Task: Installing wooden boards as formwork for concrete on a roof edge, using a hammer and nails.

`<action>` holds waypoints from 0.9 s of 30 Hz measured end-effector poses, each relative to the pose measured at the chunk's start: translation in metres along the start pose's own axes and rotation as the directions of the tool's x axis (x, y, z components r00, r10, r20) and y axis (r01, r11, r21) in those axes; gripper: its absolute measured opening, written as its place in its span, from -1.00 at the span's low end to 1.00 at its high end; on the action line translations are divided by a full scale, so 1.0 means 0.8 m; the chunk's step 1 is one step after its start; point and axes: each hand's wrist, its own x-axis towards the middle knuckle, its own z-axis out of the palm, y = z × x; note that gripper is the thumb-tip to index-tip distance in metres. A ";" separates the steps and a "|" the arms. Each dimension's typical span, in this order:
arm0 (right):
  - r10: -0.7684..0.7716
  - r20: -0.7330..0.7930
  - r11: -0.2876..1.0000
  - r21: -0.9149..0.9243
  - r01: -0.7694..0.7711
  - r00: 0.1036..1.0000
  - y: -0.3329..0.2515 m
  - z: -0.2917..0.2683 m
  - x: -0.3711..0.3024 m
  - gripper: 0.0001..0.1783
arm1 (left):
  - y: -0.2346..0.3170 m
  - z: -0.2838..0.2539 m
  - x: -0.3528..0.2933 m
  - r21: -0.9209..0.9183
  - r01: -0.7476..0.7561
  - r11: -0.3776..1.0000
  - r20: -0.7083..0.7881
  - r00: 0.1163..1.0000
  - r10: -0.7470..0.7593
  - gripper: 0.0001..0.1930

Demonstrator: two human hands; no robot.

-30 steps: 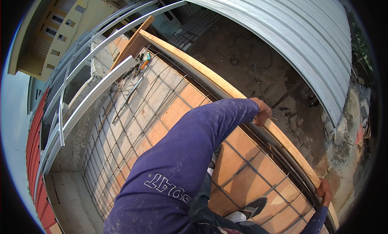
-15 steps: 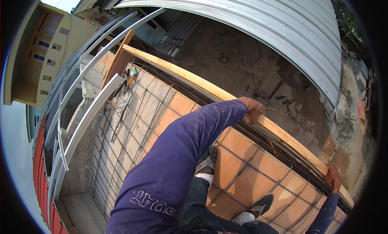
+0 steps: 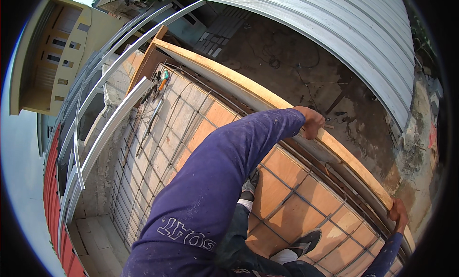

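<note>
A long wooden board (image 3: 229, 78) stands on edge along the far side of the rebar grid. My left hand (image 3: 313, 122) is closed over its top edge near the middle, with the arm reaching across from the lower left. Beside those fingers a short pale stick (image 3: 329, 126) shows; whether the hand touches it I cannot tell. Further right, my right hand (image 3: 398, 214) grips the same top edge near the board's right end. Below the board, the steel rebar grid (image 3: 292, 192) lies over plywood panels (image 3: 282, 169), where my two shoes (image 3: 306, 242) stand.
A tool with orange and green handles (image 3: 163, 80) lies at the grid's far left corner, with a metal bar (image 3: 154, 115) near it. Curved light metal channels (image 3: 112, 119) run along the left. Beyond the board is a drop to a lower floor (image 3: 267, 43), beside a corrugated metal roof (image 3: 334, 33).
The view has shifted, so most of the scene sits slightly higher and further right. More of the board's inner face shows. Both hands stay on its top edge.
</note>
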 end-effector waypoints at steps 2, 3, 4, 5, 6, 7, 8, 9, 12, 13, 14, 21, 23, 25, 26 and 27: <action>-0.043 0.009 0.974 0.221 0.039 0.999 0.000 0.011 0.016 -0.72 | -0.010 0.014 0.005 0.050 0.006 0.999 -0.037 0.999 -0.004 -0.37; -0.059 -0.017 0.997 0.058 0.059 0.998 -0.039 0.011 0.027 -0.72 | -0.017 0.017 0.003 0.049 0.031 0.998 -0.033 0.999 -0.029 -0.37; -0.061 -0.044 0.992 -0.115 0.056 0.997 -0.063 0.007 0.022 -0.72 | -0.016 0.021 0.003 0.082 0.023 0.996 -0.023 1.000 -0.021 -0.37; -0.044 -0.048 0.992 -0.122 0.037 0.998 -0.052 0.009 0.011 -0.72 | -0.010 0.021 0.008 0.120 -0.008 0.993 -0.020 1.000 0.011 -0.38; -0.049 -0.063 0.993 -0.108 0.042 0.997 -0.043 0.015 0.012 -0.72 | -0.011 0.025 0.015 0.121 -0.018 0.992 -0.027 0.999 0.022 -0.38; -0.055 -0.077 0.994 -0.095 0.047 0.996 -0.032 0.017 0.010 -0.72 | -0.014 0.035 0.024 0.094 0.018 0.995 -0.050 0.999 -0.013 -0.38; -0.077 -0.072 0.993 -0.090 0.070 0.994 -0.065 0.012 0.025 -0.72 | -0.029 0.044 0.027 0.063 0.087 0.994 -0.063 0.995 -0.083 -0.38; 0.028 0.018 0.999 -0.044 -0.027 0.999 -0.144 0.000 0.033 -0.71 | -0.044 0.053 0.023 0.055 0.121 0.991 -0.054 0.991 -0.118 -0.38; 0.171 0.060 0.985 -0.001 -0.171 0.983 -0.106 0.008 0.007 -0.71 | -0.035 0.055 0.037 0.057 0.078 0.995 -0.006 0.997 -0.078 -0.37; 0.154 0.023 0.988 0.029 -0.155 0.988 -0.075 0.018 0.002 -0.72 | -0.033 0.052 0.038 0.031 0.018 0.999 -0.008 1.000 -0.018 -0.37; 0.155 0.037 0.987 0.032 -0.156 0.987 -0.073 0.023 0.001 -0.72 | -0.033 0.052 0.033 0.002 -0.027 1.000 -0.006 1.000 0.027 -0.36; 0.051 -0.090 0.997 -0.045 -0.055 0.995 -0.135 -0.019 -0.017 -0.65 | -0.022 0.008 -0.019 -0.019 0.003 1.000 0.012 1.000 -0.003 -0.36; -0.106 -0.080 0.978 -0.189 0.089 0.991 -0.112 -0.025 -0.028 -0.65 | -0.016 0.003 -0.021 -0.039 -0.021 0.999 -0.005 1.000 0.020 -0.37; -0.373 -0.218 0.880 -0.392 0.270 0.902 -0.094 -0.030 -0.043 -0.62 | -0.009 -0.001 -0.025 -0.060 -0.043 0.997 -0.026 0.999 0.041 -0.38; -0.379 -0.221 0.879 -0.389 0.275 0.898 -0.120 -0.038 -0.040 -0.62 | -0.007 -0.003 -0.032 -0.070 -0.025 0.997 -0.038 0.999 0.023 -0.39; -0.096 -0.147 0.976 -0.210 0.063 0.985 -0.171 -0.054 -0.040 -0.59 | -0.008 -0.002 -0.038 -0.084 -0.006 0.996 -0.050 0.999 0.001 -0.40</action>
